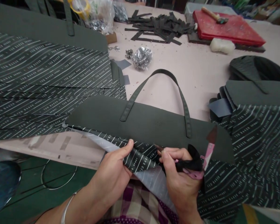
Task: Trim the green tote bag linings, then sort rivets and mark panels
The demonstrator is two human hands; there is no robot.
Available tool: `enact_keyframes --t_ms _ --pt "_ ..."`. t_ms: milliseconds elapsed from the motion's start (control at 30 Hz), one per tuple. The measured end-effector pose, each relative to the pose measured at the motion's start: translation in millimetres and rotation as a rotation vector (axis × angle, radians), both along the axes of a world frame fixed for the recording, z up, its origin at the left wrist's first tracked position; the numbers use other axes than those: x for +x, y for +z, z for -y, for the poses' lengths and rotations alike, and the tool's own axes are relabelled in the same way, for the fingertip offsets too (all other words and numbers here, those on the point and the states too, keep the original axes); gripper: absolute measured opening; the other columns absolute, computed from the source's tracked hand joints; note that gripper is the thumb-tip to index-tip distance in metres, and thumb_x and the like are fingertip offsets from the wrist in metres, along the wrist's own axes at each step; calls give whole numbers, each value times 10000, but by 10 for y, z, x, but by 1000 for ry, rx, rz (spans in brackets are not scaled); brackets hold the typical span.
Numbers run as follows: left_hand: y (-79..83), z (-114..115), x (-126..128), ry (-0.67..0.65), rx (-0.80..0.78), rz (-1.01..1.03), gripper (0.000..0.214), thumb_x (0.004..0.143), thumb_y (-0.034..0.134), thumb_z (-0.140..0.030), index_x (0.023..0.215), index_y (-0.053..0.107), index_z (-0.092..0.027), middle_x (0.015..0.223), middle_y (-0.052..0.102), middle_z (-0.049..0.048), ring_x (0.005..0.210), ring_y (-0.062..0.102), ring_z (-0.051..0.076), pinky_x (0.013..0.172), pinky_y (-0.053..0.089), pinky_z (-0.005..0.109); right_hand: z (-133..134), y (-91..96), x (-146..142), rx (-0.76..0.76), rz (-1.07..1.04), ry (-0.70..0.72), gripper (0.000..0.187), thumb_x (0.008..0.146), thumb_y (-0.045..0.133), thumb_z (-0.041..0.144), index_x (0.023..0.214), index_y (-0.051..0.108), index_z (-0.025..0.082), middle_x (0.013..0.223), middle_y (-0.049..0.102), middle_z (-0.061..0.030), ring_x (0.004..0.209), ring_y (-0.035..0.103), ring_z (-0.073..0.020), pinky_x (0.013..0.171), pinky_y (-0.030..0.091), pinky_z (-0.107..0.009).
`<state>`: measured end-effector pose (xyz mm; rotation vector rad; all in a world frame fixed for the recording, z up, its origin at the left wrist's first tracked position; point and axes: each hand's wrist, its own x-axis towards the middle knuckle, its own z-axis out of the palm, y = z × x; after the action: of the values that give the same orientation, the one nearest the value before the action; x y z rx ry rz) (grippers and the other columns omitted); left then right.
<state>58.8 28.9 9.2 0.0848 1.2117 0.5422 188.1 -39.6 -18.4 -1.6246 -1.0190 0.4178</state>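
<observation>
A dark green bag panel [151,124] with a curved strap handle [163,73] lies at the table's near edge. Its black lining with white printed stripes [140,157] is folded back toward me. My left hand [115,174] pinches that folded lining, thumb on top. My right hand [179,177] is closed on a small tool with pink handles wrapped in black cloth [193,163], its tip against the lining's edge where it meets the panel.
A stack of striped panels [44,81] fills the left side. More finished pieces [259,124] pile up on the right. Farther back lie black strips [161,26], a foil bag of metal parts [142,57], a red board [228,28] with a hammer [216,15].
</observation>
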Motion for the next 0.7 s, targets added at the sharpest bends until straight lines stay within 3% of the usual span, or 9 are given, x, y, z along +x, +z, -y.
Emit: enact_keyframes --t_ms 167,433,700 --pt "-24 19 -38 1 19 17 212 762 707 -384 826 738 -184 834 756 73 931 700 321 725 591 399 -6 10 -9 -5 -4 -5 176 865 606 145 706 557 201 701 628 29 690 638 -119 660 520 -248" --pt "-10 47 -45 -25 47 35 334 733 761 -404 900 744 -114 880 763 111 946 698 314 778 587 387 -49 46 -34 -14 31 -9 188 858 604 140 681 563 191 692 633 11 671 641 -125 624 522 -249" --pt "12 56 -21 75 50 81 221 849 666 -289 943 742 -104 902 764 109 925 709 281 828 581 375 17 -2 -34 53 -46 -39 189 854 610 111 695 561 200 683 618 30 698 639 -122 672 533 -259"
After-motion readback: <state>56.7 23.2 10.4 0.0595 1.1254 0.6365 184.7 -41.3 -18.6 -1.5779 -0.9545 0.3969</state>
